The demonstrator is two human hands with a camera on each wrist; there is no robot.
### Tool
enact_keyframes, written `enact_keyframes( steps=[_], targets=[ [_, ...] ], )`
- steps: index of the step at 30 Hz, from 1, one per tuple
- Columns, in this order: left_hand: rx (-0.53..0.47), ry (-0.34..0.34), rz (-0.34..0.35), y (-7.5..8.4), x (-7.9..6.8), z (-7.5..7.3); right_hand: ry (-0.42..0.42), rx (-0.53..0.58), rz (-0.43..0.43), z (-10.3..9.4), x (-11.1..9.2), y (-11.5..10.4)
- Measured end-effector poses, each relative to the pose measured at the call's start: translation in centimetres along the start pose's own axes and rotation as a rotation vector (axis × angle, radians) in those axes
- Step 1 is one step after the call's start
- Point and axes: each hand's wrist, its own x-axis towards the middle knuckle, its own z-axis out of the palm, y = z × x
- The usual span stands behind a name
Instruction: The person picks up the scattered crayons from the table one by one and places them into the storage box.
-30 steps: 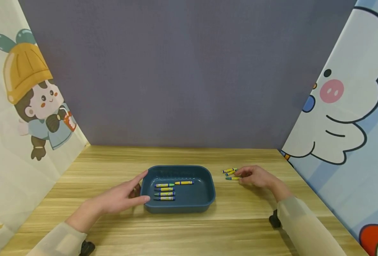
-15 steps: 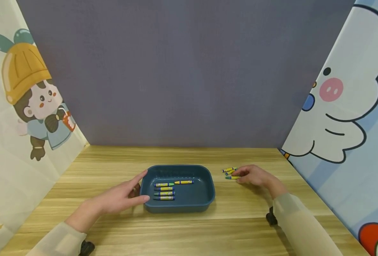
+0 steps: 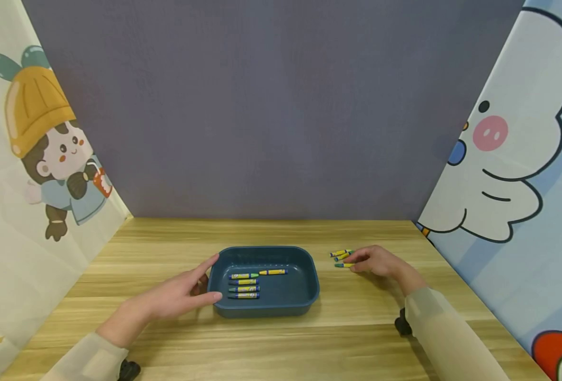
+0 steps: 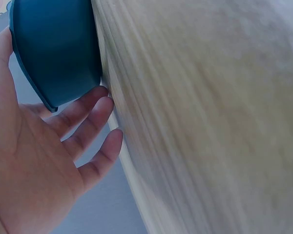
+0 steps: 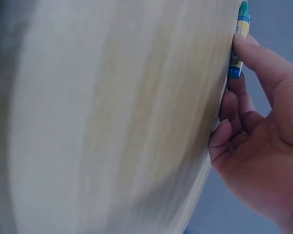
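In the head view a dark blue rectangular tray [image 3: 286,312] stands on the wooden table, with several yellow-wrapped crayons inside. Four-sided and shallow, it has a stacked column of crayons [image 3: 244,289] at its left and one yellow crayon [image 3: 273,272] right of the top one. My left hand [image 3: 173,293] rests against the tray's left end, thumb and forefinger at its rim and fingers spread. To the right of the tray, my right hand [image 3: 378,262] pinches a green crayon [image 5: 242,24] between thumb and fingers, low at the tabletop. Two more crayons [image 3: 340,254] lie just beyond it.
The wooden table [image 3: 271,349] runs back to a grey panel [image 3: 271,116]. Cartoon-printed sheets stand along the left side [image 3: 5,211] and the right side [image 3: 509,211].
My right hand has shifted slightly left along the green crayon, closing on its end. The left hand and the tray stay in place.
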Motion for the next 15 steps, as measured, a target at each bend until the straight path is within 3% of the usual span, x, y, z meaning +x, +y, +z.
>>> enact_keyframes(
  steps=[15],
  targets=[
    [-0.01, -0.011, -0.012, 0.09, 0.04, -0.07, 0.027, -0.033, -0.008, 0.03, -0.31, 0.32]
  ],
)
